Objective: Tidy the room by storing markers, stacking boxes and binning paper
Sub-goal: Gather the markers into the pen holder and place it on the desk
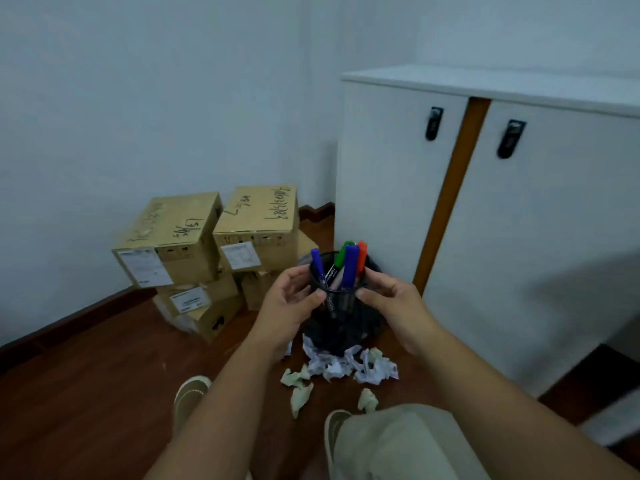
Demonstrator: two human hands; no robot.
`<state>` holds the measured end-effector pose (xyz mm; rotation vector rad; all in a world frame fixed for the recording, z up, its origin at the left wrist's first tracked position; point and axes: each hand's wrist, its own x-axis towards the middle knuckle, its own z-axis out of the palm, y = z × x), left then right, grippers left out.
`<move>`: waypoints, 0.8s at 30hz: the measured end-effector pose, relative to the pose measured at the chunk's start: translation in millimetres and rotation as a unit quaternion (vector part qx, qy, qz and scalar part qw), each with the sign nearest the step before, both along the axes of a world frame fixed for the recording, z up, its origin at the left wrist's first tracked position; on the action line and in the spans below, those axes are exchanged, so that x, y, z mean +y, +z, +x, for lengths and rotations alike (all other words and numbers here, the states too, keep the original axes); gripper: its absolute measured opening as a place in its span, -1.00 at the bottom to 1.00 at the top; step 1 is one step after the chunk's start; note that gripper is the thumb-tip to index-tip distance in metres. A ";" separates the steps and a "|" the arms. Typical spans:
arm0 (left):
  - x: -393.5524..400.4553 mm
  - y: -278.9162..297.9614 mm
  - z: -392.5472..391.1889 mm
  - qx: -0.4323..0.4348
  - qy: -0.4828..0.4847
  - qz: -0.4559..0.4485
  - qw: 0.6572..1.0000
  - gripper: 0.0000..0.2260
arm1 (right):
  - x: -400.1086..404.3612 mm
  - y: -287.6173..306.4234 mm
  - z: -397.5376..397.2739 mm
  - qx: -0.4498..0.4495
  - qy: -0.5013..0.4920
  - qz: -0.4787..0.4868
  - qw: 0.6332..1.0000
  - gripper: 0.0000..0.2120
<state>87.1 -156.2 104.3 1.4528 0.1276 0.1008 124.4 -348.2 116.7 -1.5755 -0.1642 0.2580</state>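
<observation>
I hold a black mesh pen cup [341, 299] in front of me with both hands. My left hand [289, 303] grips its left side and my right hand [394, 306] its right side. Several markers [348, 268] stand in it: blue, green and orange caps show. Below the cup a black mesh bin [341, 336] sits on the floor, mostly hidden. Crumpled paper [346, 367] lies scattered in front of the bin. Several cardboard boxes [207, 244] sit piled unevenly against the wall on the left.
A white cabinet [519, 209] with two doors and black handles stands on the right, close to the bin. The floor is dark red wood [86, 393]. My shoes [190, 396] and knee [398, 441] show at the bottom.
</observation>
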 end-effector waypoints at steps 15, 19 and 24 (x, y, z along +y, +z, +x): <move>-269.2 167.5 -55.1 -0.132 -0.151 -0.006 0.980 -0.60 | -249.8 172.6 -130.5 -0.188 -0.204 -0.072 0.958 -0.66; -356.7 185.4 -62.8 -0.142 -0.226 0.016 0.964 -0.57 | -330.6 184.9 -154.2 -0.192 -0.269 -0.078 0.940 -0.66; -449.9 190.0 -53.7 -0.139 -0.274 0.033 0.951 -0.56 | -412.0 192.2 -172.3 -0.177 -0.334 -0.080 0.922 -0.66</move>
